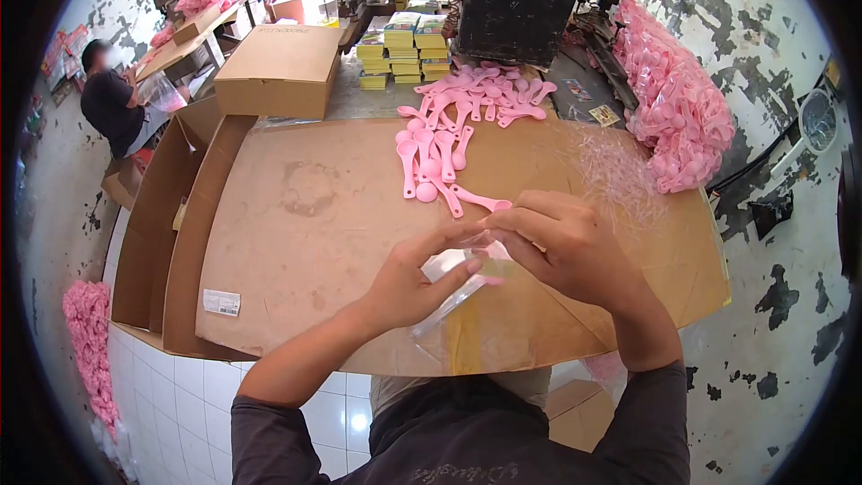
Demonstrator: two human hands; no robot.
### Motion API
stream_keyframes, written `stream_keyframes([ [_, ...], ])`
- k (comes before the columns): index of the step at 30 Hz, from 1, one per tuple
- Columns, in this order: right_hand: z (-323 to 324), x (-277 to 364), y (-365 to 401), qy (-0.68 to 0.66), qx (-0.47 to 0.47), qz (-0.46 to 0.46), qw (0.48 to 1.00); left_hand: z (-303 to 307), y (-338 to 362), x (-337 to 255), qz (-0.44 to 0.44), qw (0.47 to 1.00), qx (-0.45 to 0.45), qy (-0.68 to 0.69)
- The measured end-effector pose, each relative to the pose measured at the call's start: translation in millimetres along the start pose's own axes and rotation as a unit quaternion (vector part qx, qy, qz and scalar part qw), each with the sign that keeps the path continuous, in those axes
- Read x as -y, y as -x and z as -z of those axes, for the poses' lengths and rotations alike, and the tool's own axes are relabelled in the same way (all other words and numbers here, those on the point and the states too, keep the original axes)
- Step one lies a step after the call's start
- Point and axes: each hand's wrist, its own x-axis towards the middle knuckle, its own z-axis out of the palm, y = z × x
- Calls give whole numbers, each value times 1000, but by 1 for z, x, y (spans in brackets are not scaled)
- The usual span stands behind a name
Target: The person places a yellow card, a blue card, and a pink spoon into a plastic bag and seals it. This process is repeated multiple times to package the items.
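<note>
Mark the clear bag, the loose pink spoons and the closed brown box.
clear bag (444,299): head view, its lower half, hanging free.
loose pink spoons (446,139): head view, middle of the cluster.
closed brown box (278,58): head view, its top face.

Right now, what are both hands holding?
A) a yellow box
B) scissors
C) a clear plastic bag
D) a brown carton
C: the left hand and right hand pinch a clear plastic bag between them, above the cardboard sheet, near the loose pink spoons.
</note>
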Motion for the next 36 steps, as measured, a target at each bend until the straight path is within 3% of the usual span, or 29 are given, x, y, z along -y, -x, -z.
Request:
stream_keyframes([
  [4, -3, 4, -1, -43, 0, 6, 999, -1, -1, 4, 6, 1000, -14, 10],
  [7, -10, -1, -1, -25, -45, 30, 998, -2, 0, 2, 22, 995, -17, 94],
  [10, -13, 2, -2, -13, -72, -13, 997, -1, -1, -6, 19, 997, -23, 68],
  [13, -16, 3, -7, 59, -146, 61, 986, 2, 1, -7, 32, 995, -52, 77],
  [16, -15, 14, -11, 145, -123, 86, 978, -1, -2, -9, -25, 994, -103, 23],
  [19, -24, 12, -11, 189, -116, 101, 970, 1, 2, -12, -59, 987, -107, -104],
  [25, -33, 5, -10, 259, -66, 114, 957, 2, 5, -11, -90, 965, -80, -233],
  [28, -30, -4, -15, 189, -46, 95, 976, -1, 5, -7, -100, 958, -65, -259],
  [31, -13, -16, -14, 163, -99, 34, 981, 5, 0, -14, -30, 982, -54, -180],
  [33, 5, -27, 0, -80, -28, -117, 989, 7, 0, -11, 8, 993, -65, -95],
  [34, 17, -35, 10, -201, 9, -190, 961, 8, 0, -9, 27, 996, -70, -53],
  [36, 52, -55, 40, -495, 63, -270, 823, 11, 1, -7, 44, 996, -70, -43],
])
